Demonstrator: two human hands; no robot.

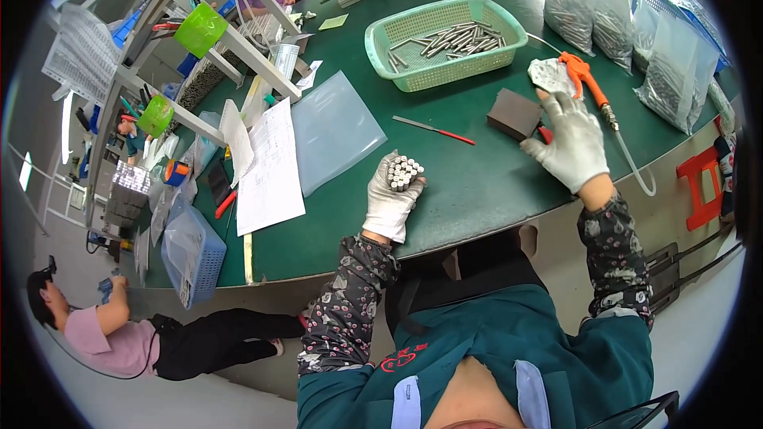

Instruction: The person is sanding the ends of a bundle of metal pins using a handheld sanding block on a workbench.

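My left hand [385, 205], in a white glove, is closed around a bundle of short metal rods [405, 172], their round ends turned up. My right hand [574, 145], gloved too, has its fingers spread just right of a dark brown block [513, 114]. Something red [545, 134] shows by its thumb, partly hidden. Beyond my right fingers lie an orange air blow gun [586, 78] with a clear hose and a crumpled white cloth [550, 75]. Between the hands and farther back is a thin file [435, 130] with a red handle.
A pale green basket [485, 66] holds loose metal rods. Clear bags of rods [671, 79] stand at the right. On the left are a plastic sheet [334, 133], paper drawings [270, 175], a blue basket [208, 258] and a shelf frame [262, 56]. Other people are nearby.
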